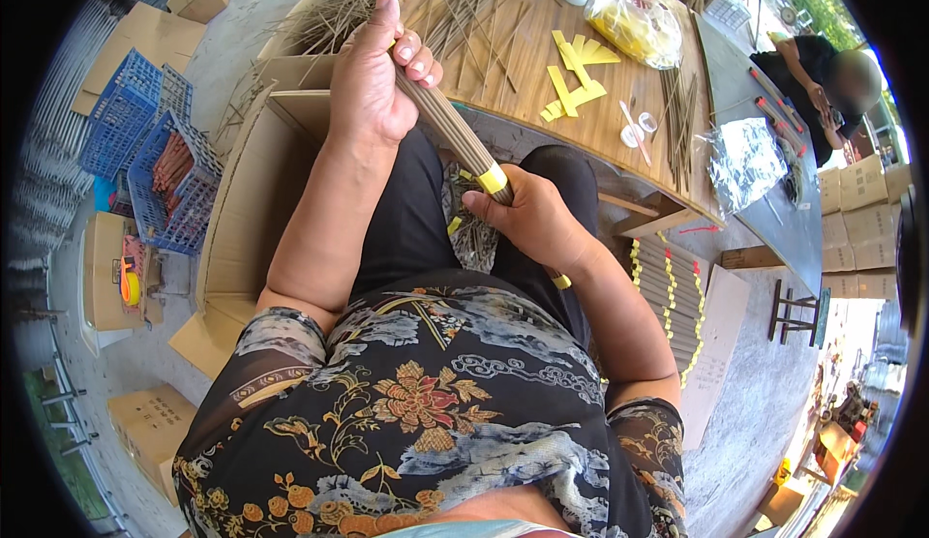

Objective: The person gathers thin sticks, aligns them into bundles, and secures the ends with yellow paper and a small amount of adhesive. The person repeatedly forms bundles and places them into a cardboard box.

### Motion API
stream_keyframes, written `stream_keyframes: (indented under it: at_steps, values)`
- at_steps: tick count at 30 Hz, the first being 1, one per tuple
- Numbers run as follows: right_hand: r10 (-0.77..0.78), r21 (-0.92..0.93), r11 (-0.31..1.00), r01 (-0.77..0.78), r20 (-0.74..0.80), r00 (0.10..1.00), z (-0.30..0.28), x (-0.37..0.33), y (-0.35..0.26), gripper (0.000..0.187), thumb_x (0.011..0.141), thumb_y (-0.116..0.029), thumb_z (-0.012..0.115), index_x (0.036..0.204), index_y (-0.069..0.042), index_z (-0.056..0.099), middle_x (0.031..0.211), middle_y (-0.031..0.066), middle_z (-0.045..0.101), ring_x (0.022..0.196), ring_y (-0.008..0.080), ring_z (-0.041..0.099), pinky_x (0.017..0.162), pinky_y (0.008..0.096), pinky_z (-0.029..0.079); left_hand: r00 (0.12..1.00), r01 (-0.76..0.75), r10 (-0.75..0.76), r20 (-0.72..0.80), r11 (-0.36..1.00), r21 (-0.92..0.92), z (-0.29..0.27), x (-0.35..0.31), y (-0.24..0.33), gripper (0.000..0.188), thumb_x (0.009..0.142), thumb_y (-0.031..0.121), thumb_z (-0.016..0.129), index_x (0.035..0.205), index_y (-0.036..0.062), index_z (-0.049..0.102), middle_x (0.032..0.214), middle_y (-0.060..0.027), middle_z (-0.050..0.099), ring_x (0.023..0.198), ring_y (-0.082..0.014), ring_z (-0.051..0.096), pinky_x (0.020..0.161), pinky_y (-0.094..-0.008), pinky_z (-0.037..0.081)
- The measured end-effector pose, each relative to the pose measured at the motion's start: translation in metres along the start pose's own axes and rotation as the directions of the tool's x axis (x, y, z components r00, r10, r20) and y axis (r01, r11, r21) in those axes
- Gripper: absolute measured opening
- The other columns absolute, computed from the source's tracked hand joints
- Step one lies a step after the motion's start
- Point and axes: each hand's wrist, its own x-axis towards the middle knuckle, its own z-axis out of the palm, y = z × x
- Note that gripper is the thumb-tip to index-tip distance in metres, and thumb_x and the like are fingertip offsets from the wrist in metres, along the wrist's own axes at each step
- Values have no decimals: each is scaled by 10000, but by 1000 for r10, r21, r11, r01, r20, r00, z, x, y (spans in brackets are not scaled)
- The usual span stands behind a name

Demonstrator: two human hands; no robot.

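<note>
A long bundle of brown incense sticks (447, 124) slants across my lap from upper left to lower right. Yellow paper bands wrap it, one of them a wide band (493, 179) just beside my right hand. My left hand (379, 83) is closed around the bundle's upper end, thumb pointing up. Lower down, my right hand (537, 214) grips it, with the thumb along the near side. The bundle's lower end, with another yellow band (561, 282), shows below my right wrist. My palms hide parts of the sticks.
On the wooden table (600, 141) lie loose sticks, yellow paper strips (581, 69) and a plastic bag (634, 20) with yellow contents. Finished-looking banded bundles (668, 296) lie at lower right. An open carton (242, 190) and blue crates (174, 190) stand left. Another person (808, 78) sits far right.
</note>
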Motion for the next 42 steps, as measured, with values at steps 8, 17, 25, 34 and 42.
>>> stream_keyframes:
  at_steps: [8, 17, 25, 34, 42]
  values:
    - [47, 205, 974, -95, 229, 972, -8, -4, -8, 285, 824, -264, 608, 770, -9, 494, 582, -13, 421, 578, 69, 369, 513, 253, 368, 977, 17, -2, 211, 997, -69, -5, -1, 4, 306, 853, 344, 538, 644, 139, 450, 500, 46, 372, 409, -74, 346, 410, -230, 313]
    - [136, 286, 934, -213, 266, 954, -5, 11, 7, 244, 827, -230, 596, 747, -25, 490, 579, -24, 437, 501, 56, 387, 440, 238, 345, 998, 55, -55, 6, 998, -20, -17, 16, -15, 319, 843, 336, 560, 634, 128, 439, 497, 45, 368, 428, -70, 351, 424, -220, 308]
    - [113, 268, 950, -163, 192, 975, -8, 16, 4, 262, 829, -244, 593, 733, -32, 473, 553, -20, 438, 439, 60, 406, 397, 225, 345, 999, 26, -24, -24, 996, 86, -12, 13, -6, 467, 813, 466, 534, 997, 46, 448, 740, -121, 575, 712, -263, 583, 711, -388, 500]
    - [90, 467, 851, -240, 321, 943, -10, 9, -1, 277, 827, -261, 603, 707, -56, 460, 514, -36, 414, 385, 45, 373, 355, 198, 307, 976, 108, -73, 207, 981, -161, -14, 6, -6, 543, 856, 500, 417, 1061, 0, 477, 951, -193, 588, 961, -352, 551, 880, -474, 431]
    - [-11, 362, 930, -62, 196, 981, -10, 14, -1, 398, 757, -355, 663, 836, -6, 489, 643, 59, 533, 565, 146, 535, 518, 267, 434, 978, 143, -128, 163, 986, -82, 1, -11, -20, 280, 868, 330, 521, 683, 128, 463, 529, 37, 418, 439, -69, 386, 435, -213, 337]
